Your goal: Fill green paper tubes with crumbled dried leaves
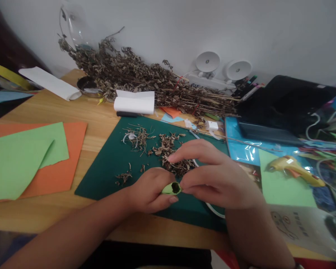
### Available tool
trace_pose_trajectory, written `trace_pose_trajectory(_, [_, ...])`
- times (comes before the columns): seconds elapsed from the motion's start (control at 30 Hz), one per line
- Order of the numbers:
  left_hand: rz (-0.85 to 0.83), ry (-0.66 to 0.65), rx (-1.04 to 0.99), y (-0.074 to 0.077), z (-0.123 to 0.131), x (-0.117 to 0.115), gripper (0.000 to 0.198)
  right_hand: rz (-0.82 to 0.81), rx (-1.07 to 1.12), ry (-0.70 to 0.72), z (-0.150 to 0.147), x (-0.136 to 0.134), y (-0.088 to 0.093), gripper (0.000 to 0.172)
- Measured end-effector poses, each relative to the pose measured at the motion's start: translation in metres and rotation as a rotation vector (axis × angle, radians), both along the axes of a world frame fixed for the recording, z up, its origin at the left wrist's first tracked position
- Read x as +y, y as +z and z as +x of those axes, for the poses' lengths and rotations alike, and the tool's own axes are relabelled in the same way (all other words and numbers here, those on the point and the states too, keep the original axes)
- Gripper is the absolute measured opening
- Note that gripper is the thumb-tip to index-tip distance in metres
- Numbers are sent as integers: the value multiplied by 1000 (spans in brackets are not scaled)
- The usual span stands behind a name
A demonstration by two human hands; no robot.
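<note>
My left hand (152, 190) is wrapped round a small green paper tube (168, 189), its open end facing up. Dark brown bits show inside that opening. Right at the tube's rim, the thumb and a finger of my right hand (212, 179) are pinched together, while the index finger stretches out above. Whatever lies between those fingertips is hidden. Beneath both hands is a dark green cutting mat (100, 168). On it lie a heap of crumbled dried leaves (168, 144), a tangle of thin dry stems (140, 138) and a smaller pile of leaf bits (124, 176).
Green paper sheets (16, 164) lie on orange paper (78, 149) at left. A bundle of dried plants (134, 74) runs along the wall behind a white paper roll (134, 102). To the right are a yellow glue gun (296, 171), a white cable (214, 211) and a plastic bag (305, 228).
</note>
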State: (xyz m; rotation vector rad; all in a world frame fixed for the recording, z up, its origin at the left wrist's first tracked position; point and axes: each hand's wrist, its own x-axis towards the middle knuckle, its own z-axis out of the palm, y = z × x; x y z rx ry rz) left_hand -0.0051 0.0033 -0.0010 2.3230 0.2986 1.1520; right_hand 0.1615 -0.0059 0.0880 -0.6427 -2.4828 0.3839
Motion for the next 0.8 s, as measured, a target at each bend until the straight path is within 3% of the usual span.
trace_pose_trajectory(0.2, [45,-87,-24,-2,0,1,25,-115,69,121,-7,-3,4,9])
trace_pose_trajectory(0.37, [19,-120,-30,-1,-1,1,22,-198,177,111,-8,-6,5,9])
trace_pose_trajectory(0.5, [54,-104,-42,-2,-1,1,22,-83,87,87,-9,-6,2,14])
trace_pose_trajectory(0.63, [27,-93,77,-3,-1,1,25,53,17,79,-11,-7,2,16])
trace_pose_trajectory(0.8, [-5,-85,148,0,-1,0,25,91,-24,36,-10,-11,4,14])
